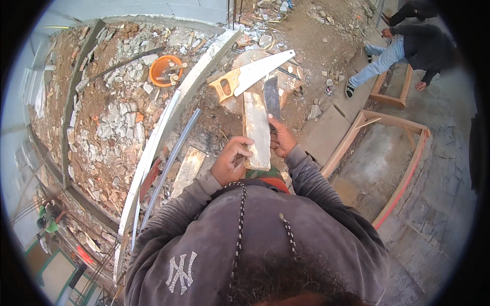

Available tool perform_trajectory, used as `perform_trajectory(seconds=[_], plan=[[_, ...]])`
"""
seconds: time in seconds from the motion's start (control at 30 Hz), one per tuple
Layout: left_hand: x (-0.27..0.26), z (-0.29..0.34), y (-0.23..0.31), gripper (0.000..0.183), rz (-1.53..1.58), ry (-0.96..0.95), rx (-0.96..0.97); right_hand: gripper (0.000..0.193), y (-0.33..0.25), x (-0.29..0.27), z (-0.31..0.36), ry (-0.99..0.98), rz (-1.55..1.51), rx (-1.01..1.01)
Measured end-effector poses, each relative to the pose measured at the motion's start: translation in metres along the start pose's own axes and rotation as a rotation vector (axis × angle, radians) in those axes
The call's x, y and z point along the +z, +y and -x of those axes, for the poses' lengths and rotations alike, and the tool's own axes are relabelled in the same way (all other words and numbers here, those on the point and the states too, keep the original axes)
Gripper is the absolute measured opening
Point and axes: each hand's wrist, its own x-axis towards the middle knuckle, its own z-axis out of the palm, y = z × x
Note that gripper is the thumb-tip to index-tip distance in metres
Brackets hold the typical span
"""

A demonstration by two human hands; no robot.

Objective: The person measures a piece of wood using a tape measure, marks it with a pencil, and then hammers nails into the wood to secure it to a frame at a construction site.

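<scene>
A short, rough wooden board [256, 130] stands lengthwise in front of me, its far end at the edge of a round wooden block [239, 104]. My left hand [232, 160] grips the board's near left edge, fingers curled. On the board's right, my right hand [284, 137] is closed at the near end of a dark, broad-bladed machete [272, 97]; its handle is hidden in the hand. The machete's blade lies beside the board, over the block. Across the block rests a handsaw [260, 71] with a pale wooden handle, touched by neither hand.
Left of me run a metal tube [171, 166] and a long pale concrete edge [168, 122]. Beyond are rubble [120, 120] and an orange bucket [162, 71] holding scraps. Wooden frames [352, 135] lie at right, near a person [423, 46] bending. Another plank [189, 168] lies by my left forearm.
</scene>
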Motion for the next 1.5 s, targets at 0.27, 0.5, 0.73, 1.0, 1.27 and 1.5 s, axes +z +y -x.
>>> perform_trajectory(seconds=[0.27,0.5,0.73,1.0,1.27,1.5], plan=[[-0.017,-0.049,0.035,0.043,-0.535,-0.018,0.117,0.039,-0.07,0.047,0.015,-0.007,0.089,-0.625],[-0.057,-0.168,0.073,0.048,-0.099,0.337,0.002,0.027,-0.073,0.064,0.028,-0.066,0.381,-0.774],[-0.047,-0.154,0.029,0.033,-0.326,0.276,0.0,0.027,-0.048,0.025,-0.005,0.292,0.621,-0.988],[-0.048,-0.138,-0.034,0.035,-0.384,0.303,-0.055,0.024,-0.018,0.064,0.057,0.368,0.706,-1.141],[-0.032,-0.134,-0.027,0.031,-0.423,0.246,0.004,0.022,0.006,0.088,0.065,0.546,0.871,-1.079],[-0.029,-0.137,-0.028,0.024,-0.442,0.206,0.054,0.023,0.001,0.077,0.052,0.583,1.038,-1.089]])
